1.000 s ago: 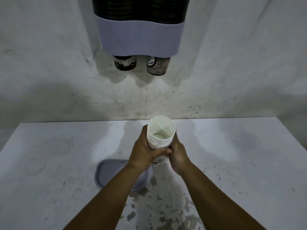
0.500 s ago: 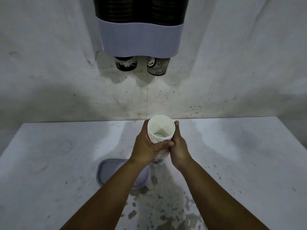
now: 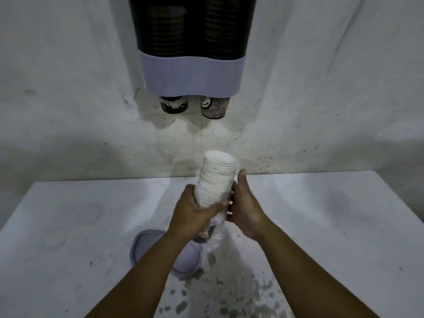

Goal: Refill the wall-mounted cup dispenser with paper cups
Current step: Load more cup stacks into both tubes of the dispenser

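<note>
Now your left hand (image 3: 195,211) grips a tilted stack of white paper cups (image 3: 216,177) above the table's (image 3: 321,214) back edge; your right hand (image 3: 246,208) is loosely cupped beside it. Overhead, the wall dispenser's (image 3: 191,74) two tubes hold dark cups.

We see a white stack of paper cups (image 3: 216,180) tilted mouth-away, possibly part-sleeved in clear plastic; above, the wall-mounted dispenser (image 3: 191,74) shows two printed cups (image 3: 174,105) protruding beneath.

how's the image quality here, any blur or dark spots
Head view: dim, uneven light; the cup stack and the plastic wrap below it are motion-blurred; the dispenser throws soft shadows on the wall; the wide lens bends the table edges.
</note>
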